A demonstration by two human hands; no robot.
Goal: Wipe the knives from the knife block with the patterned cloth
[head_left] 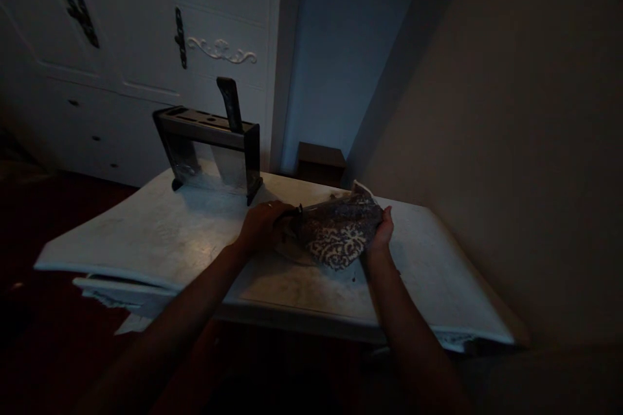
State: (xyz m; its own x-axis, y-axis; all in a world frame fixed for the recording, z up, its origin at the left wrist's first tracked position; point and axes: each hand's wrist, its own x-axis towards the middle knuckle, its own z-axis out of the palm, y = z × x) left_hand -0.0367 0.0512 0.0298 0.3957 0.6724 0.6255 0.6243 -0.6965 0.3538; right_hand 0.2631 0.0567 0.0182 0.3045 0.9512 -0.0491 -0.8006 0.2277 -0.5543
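Note:
My left hand (260, 224) is closed on the dark handle of a knife (294, 213) whose blade runs under a patterned cloth (341, 233). My right hand (382, 230) grips the right side of that cloth, fingers curled into it. The cloth is dark with a white lace-like pattern and is bunched over the blade, just above the white table (170, 233). The blade itself is almost wholly hidden by the cloth. Both hands sit near the middle of the table top.
A dark knife block (209, 142) stands at the table's back left, with one knife handle (230, 104) sticking up from it. White cupboard doors (136, 45) fill the back left. A small dark box (321, 162) sits behind the table. A plain wall rises on the right.

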